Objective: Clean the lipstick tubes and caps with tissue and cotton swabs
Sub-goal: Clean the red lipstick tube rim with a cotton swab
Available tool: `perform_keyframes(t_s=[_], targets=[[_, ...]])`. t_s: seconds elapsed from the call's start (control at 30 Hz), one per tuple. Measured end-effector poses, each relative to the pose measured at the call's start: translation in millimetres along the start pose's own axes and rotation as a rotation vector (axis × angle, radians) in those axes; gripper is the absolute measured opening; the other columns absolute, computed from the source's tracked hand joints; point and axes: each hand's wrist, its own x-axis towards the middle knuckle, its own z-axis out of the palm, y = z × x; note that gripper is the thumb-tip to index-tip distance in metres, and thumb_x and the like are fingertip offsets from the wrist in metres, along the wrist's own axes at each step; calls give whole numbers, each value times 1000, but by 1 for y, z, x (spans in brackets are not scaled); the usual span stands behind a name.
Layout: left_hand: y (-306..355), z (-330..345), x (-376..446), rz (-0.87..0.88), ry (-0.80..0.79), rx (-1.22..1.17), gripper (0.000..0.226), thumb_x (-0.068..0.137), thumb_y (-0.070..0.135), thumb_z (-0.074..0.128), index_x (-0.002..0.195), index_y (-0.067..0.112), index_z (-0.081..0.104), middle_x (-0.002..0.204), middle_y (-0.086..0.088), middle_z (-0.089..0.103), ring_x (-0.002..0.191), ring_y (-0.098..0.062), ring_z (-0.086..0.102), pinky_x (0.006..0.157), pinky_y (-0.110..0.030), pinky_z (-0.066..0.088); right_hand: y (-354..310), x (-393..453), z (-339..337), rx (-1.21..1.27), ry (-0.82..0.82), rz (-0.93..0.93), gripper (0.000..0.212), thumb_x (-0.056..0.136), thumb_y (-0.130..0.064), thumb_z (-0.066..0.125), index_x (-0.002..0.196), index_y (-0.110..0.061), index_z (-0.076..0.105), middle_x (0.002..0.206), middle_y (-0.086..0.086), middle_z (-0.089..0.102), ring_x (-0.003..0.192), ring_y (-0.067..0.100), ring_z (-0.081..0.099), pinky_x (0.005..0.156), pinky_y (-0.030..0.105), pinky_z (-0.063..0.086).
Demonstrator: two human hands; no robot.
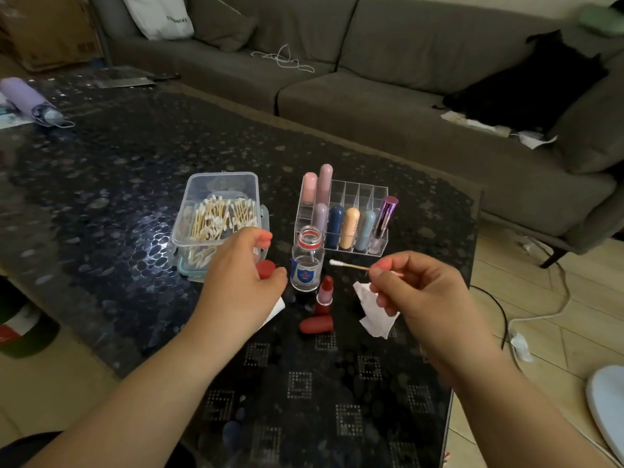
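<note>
My right hand (422,292) pinches a cotton swab (347,265) whose white tip points left toward an open clear bottle (306,265). Its lower fingers also hold a crumpled white tissue (374,310). An uncapped red lipstick (325,293) is just below the bottle, with its red cap (316,324) lying on its side in front. My left hand (241,282) hovers with loosely curled fingers over a red bottle cap (265,267) beside its thumb. A second tissue (277,307) peeks out under that hand.
A clear plastic box of cotton swabs (219,217) stands behind my left hand. A clear organizer (358,197) holds several pastel lipsticks and a purple metallic one (385,214). The dark patterned table (118,197) has a folded purple umbrella (30,101) far left. A grey sofa (371,79) lies beyond.
</note>
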Motion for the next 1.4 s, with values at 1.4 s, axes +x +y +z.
perform_keyframes(t_s=[1.4], targets=[[10, 16, 3, 513, 121, 313, 48, 64, 1, 79, 108, 12, 62, 106, -4, 63, 102, -27, 57, 90, -34, 35, 8, 15, 0, -782, 102, -742, 19, 85, -15, 58, 95, -14, 73, 87, -9, 52, 78, 0, 46, 74, 3, 40]])
